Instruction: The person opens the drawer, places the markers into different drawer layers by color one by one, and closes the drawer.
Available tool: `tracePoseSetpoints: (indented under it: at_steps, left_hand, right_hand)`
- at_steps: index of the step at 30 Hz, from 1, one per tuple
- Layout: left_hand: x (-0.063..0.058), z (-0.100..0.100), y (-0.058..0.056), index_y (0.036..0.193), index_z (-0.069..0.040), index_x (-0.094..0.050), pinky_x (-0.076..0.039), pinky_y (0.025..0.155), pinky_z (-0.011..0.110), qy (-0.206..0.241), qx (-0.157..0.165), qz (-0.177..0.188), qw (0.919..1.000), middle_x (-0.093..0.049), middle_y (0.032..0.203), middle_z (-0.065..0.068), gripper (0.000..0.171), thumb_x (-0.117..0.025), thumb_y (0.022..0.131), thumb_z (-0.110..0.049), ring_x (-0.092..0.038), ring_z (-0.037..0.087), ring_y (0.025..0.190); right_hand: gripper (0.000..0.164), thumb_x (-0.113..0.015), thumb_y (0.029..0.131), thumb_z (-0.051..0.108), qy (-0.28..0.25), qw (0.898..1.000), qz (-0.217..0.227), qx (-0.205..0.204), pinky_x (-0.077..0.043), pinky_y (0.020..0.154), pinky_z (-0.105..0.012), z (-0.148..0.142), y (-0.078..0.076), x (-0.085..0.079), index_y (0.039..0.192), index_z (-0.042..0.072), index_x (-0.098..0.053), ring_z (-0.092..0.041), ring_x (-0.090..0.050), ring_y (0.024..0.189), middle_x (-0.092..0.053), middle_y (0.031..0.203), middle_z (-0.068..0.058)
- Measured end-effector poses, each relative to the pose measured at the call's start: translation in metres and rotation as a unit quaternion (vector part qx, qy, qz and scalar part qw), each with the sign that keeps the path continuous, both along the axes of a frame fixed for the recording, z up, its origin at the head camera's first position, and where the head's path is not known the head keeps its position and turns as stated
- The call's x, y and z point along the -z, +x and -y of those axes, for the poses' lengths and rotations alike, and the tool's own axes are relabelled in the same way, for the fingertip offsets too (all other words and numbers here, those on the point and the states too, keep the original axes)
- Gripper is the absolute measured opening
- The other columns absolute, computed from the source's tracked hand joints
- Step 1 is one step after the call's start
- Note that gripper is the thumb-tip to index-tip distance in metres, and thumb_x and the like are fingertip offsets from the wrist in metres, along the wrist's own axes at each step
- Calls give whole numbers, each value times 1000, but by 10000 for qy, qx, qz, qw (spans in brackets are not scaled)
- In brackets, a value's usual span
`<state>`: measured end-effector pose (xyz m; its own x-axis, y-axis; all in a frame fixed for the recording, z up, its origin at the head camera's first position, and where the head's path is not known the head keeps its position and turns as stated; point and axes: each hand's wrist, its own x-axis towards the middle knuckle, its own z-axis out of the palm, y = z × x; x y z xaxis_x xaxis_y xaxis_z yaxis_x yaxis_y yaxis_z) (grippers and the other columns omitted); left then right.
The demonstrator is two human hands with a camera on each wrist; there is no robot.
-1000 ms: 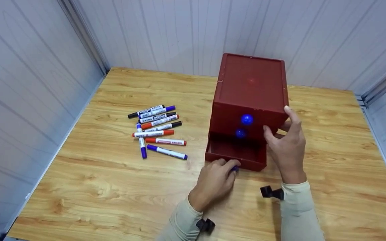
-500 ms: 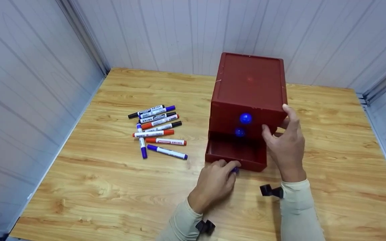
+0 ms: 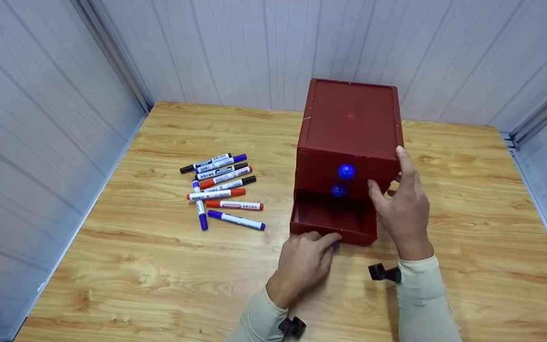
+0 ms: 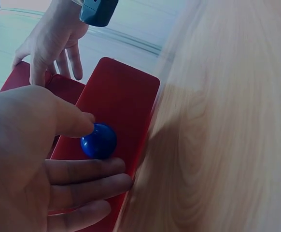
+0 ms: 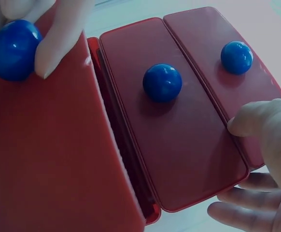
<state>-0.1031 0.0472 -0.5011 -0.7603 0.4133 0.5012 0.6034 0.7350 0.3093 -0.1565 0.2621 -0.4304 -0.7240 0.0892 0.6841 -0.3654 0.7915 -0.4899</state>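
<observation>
A dark red cabinet [image 3: 349, 118] with small drawers stands on the table; its lowest drawer [image 3: 359, 235] is pulled out, and its inside looks bare. My left hand [image 3: 304, 261] is at that drawer's front, pinching its round blue knob [image 4: 99, 141] between thumb and fingers. The right hand [image 3: 404, 218] grips the cabinet's right front corner, thumb on the front face and fingers around the side. Two more blue knobs, an upper knob [image 5: 236, 57] and a middle knob [image 5: 162, 83], sit on the drawer fronts that are closed.
Left of the cabinet lies a loose group of whiteboard markers [image 3: 221, 194] with black, blue and red caps, some crossing. The wooden table [image 3: 159, 285] is bounded by white panel walls [image 3: 197, 52] at the back and sides.
The cabinet has shifted slightly left in the head view, the right hand moving with it. The left hand stays at the lowest drawer's knob, and the drawer remains pulled out.
</observation>
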Motion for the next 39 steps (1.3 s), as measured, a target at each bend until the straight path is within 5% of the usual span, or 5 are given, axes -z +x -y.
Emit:
tracePoseSetpoints:
  at_steps: [14, 25, 39]
  left_hand:
    - [-1, 0, 3, 114, -28, -72, -48, 49, 33, -167, 28, 366, 9992, -65, 81, -4, 23, -65, 92, -24, -64, 15, 69]
    - [1, 4, 9, 111, -27, -72, -51, 55, 34, -70, 97, 494, 9987, -66, 84, -4, 23, -68, 90, -21, -65, 16, 73]
    - [1, 11, 15, 110, -29, -74, -52, 57, 32, 32, 193, 217, 9996, -69, 84, -6, 19, -65, 94, -22, -67, 14, 74]
  right_hand:
    - [75, -78, 88, 22, -104, 9998, 45, 175, -58, 64, -46, -1, 1, 0, 150, 18, -37, -34, -70, 93, -61, 124, -19]
    - [75, -77, 89, 16, 103, 9998, 124, -67, -58, 62, -48, -8, 1, -1, 151, 18, -34, -35, -71, 90, -65, 115, -21]
    - [75, -75, 89, 12, 21, 9996, 187, -217, -58, 64, -49, -8, 0, 0, 151, 19, -33, -37, -70, 92, -63, 119, -23]
